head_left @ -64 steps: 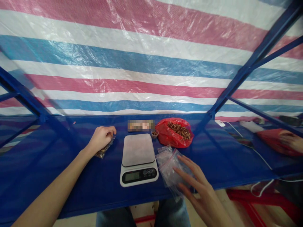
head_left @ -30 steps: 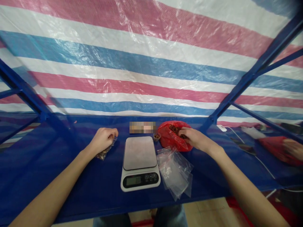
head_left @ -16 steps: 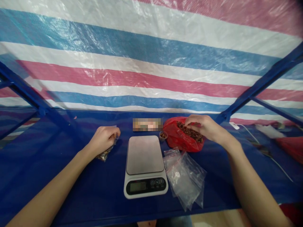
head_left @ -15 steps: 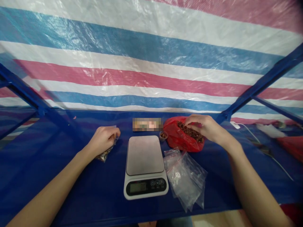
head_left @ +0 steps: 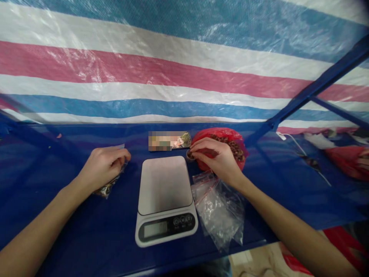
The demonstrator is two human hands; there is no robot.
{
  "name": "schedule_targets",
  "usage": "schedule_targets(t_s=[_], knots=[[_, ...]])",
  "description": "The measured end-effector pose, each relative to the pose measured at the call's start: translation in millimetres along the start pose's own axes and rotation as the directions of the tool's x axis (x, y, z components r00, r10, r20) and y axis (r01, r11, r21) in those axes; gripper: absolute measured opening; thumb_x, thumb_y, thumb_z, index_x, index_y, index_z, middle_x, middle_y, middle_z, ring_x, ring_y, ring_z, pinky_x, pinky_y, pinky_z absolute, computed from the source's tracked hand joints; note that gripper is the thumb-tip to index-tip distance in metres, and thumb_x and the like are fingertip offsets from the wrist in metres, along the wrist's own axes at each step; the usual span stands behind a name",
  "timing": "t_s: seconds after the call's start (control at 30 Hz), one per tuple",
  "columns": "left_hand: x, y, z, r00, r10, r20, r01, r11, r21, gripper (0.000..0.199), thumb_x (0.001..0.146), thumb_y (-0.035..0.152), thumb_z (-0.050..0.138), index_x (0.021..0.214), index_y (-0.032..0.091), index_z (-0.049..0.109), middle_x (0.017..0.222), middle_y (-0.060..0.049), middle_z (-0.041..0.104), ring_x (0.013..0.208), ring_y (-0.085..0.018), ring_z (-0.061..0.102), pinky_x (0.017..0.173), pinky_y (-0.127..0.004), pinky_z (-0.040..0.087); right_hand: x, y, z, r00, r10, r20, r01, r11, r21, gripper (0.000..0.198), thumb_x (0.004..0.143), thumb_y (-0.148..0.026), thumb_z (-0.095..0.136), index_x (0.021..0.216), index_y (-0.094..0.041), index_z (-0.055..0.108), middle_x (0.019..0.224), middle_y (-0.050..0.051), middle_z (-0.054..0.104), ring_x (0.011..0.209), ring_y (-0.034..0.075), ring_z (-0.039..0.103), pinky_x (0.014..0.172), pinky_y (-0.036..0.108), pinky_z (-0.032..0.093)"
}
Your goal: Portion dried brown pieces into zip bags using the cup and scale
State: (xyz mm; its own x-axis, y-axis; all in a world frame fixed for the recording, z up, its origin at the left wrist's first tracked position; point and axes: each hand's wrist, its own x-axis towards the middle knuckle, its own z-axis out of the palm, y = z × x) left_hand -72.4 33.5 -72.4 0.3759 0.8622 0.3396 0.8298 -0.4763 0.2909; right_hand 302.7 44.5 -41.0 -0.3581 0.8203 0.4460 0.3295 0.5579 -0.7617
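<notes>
A white digital kitchen scale (head_left: 165, 202) lies in the middle of the blue shelf (head_left: 72, 227), its platform bare. My left hand (head_left: 101, 167) rests left of it, closed on a small clear bag of brown bits (head_left: 108, 186). My right hand (head_left: 216, 158) hovers just behind the scale's right corner, fingertips pinched at a small brown cup (head_left: 190, 154); whether they hold anything I cannot tell. Behind that hand lies an open red plastic bag of brown pieces (head_left: 230, 141). A pile of empty clear zip bags (head_left: 219, 207) lies right of the scale.
A striped red, white and blue tarp (head_left: 173, 69) hangs close behind the shelf. Blue metal struts (head_left: 305, 94) slant on the right. A small printed card (head_left: 170, 140) lies behind the scale. Far right: a white cable (head_left: 300, 148) and another person's hand on a red bag (head_left: 350, 161).
My right hand left the open red bag and moved left to the small cup behind the scale. The view tilted down. My left hand kept hold of its small bag.
</notes>
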Motion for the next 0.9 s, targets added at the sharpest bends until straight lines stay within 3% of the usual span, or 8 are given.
schedule_targets(t_s=[0.4, 0.6, 0.9], knots=[[0, 3, -2, 1.000, -0.018, 0.015, 0.018, 1.000, -0.018, 0.032, 0.075, 0.011, 0.045, 0.077, 0.021, 0.075, 0.074, -0.001, 0.077, 0.066, -0.016, 0.069, 0.067, -0.026, 0.046, -3, 5, 5, 1.000, -0.027, -0.004, 0.026, 1.000, -0.012, 0.009, 0.095, -0.017, 0.074, 0.094, -0.025, 0.079, 0.104, 0.004, 0.079, 0.100, 0.021, 0.075, 0.093, 0.037, 0.061], [1, 5, -3, 1.000, 0.000, 0.003, 0.000, 1.000, -0.018, 0.032, 0.078, 0.011, 0.044, 0.076, 0.019, 0.075, 0.075, -0.002, 0.078, 0.065, -0.016, 0.070, 0.066, -0.025, 0.046, -4, 11, 5, 0.987, -0.157, 0.037, 0.161, 0.972, -0.173, 0.018, 0.103, -0.016, 0.062, 0.100, -0.024, 0.078, 0.111, 0.007, 0.077, 0.102, 0.021, 0.073, 0.093, 0.037, 0.061], [-1, 5, -1, 0.999, 0.033, -0.009, -0.033, 0.999, 0.009, 0.033, 0.081, 0.011, 0.044, 0.078, 0.019, 0.075, 0.076, -0.002, 0.079, 0.066, -0.015, 0.072, 0.066, -0.025, 0.047, -7, 21, 6, 0.930, -0.337, 0.146, 0.367, 0.870, -0.328, 0.023, 0.106, -0.012, 0.053, 0.111, -0.019, 0.075, 0.119, 0.012, 0.073, 0.106, 0.021, 0.072, 0.090, 0.035, 0.063]])
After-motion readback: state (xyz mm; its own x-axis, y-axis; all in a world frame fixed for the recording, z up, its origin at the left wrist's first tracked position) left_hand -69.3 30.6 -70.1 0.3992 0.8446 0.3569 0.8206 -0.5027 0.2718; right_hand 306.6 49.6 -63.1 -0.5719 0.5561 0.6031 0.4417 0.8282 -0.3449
